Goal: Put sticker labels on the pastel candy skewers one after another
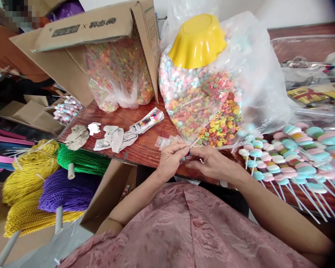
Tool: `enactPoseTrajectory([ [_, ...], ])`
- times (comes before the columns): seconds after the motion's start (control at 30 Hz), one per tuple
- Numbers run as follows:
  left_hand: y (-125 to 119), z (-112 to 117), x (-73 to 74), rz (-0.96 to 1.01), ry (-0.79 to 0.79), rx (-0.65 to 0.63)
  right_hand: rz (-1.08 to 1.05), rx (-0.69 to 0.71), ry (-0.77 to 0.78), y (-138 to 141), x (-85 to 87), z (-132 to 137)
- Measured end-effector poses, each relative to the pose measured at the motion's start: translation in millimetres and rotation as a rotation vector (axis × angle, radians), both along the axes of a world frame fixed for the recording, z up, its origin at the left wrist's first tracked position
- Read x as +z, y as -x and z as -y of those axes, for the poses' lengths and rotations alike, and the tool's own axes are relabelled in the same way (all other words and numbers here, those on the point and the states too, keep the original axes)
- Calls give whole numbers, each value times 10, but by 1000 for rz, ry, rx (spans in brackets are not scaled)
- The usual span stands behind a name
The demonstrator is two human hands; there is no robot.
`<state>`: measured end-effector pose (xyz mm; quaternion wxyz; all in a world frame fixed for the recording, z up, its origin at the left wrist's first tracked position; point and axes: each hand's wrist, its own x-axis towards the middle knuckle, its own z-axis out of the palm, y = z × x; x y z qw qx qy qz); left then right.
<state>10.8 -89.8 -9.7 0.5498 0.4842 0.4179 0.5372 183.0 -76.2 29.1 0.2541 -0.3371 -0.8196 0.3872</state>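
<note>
Left hand [169,158] pinched a white stick [195,141] at 12 o'clock from the pink top [190,223], right hand [213,160] curled close by, its grip indeterminable; judged risk: a loose pinch could drop the slim stick among the candy rings [223,126] at 1 o'clock.

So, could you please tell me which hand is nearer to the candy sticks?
Right: the right hand is just left of the candy sticks; the left hand is farther left.

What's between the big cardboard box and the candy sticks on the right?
The head view shows bagged sweets, topped by an upside-down yellow bowl, between the cardboard box and the candy sticks.
</note>
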Motion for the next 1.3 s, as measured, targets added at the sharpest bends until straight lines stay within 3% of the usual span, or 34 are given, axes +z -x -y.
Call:
enactPoseTrajectory([
  [0.13, -13, -1, 3, 46, 107, -35, -158, -86, 102, -55, 22, -49],
  [0.3, 18, 56, 53, 66, 184, -131, -372, -330, 202, 66, -200, 51],
  [0.47, 51, 113, 69, -105, 155, -79, -412, -370, 298, 158, -343, 137],
  [0.57, 40, 123, 43, -91, 188, -43, -557, -380, 343, 100, -313, 119],
  [0.67, 24, 118, -2, 4, 242, 21, -735, -481, 346, 48, -289, 131],
  [0.83, -30, 155, -33, 7, 181, 18, -643, -509, 380, 152, -340, 278],
  [0.93, -66, 198, 6, -129, 65, -4, -534, -597, 173, 227, -351, 321],
  [1.03, -48, 196, 63, -197, 44, -111, -397, -602, -114, 240, -336, 306],
  [1.1, 2, 158, 100, -227, 74, -240, -365, -597, -185, 238, -339, 295],
  [1.2, 107, 74, 145, -322, 79, -400, -418, -632, -126, 265, -376, 301],
  [1.3, 185, 8, 174, -331, 129, -526, -513, -655, 63, 328, -424, 318],
])
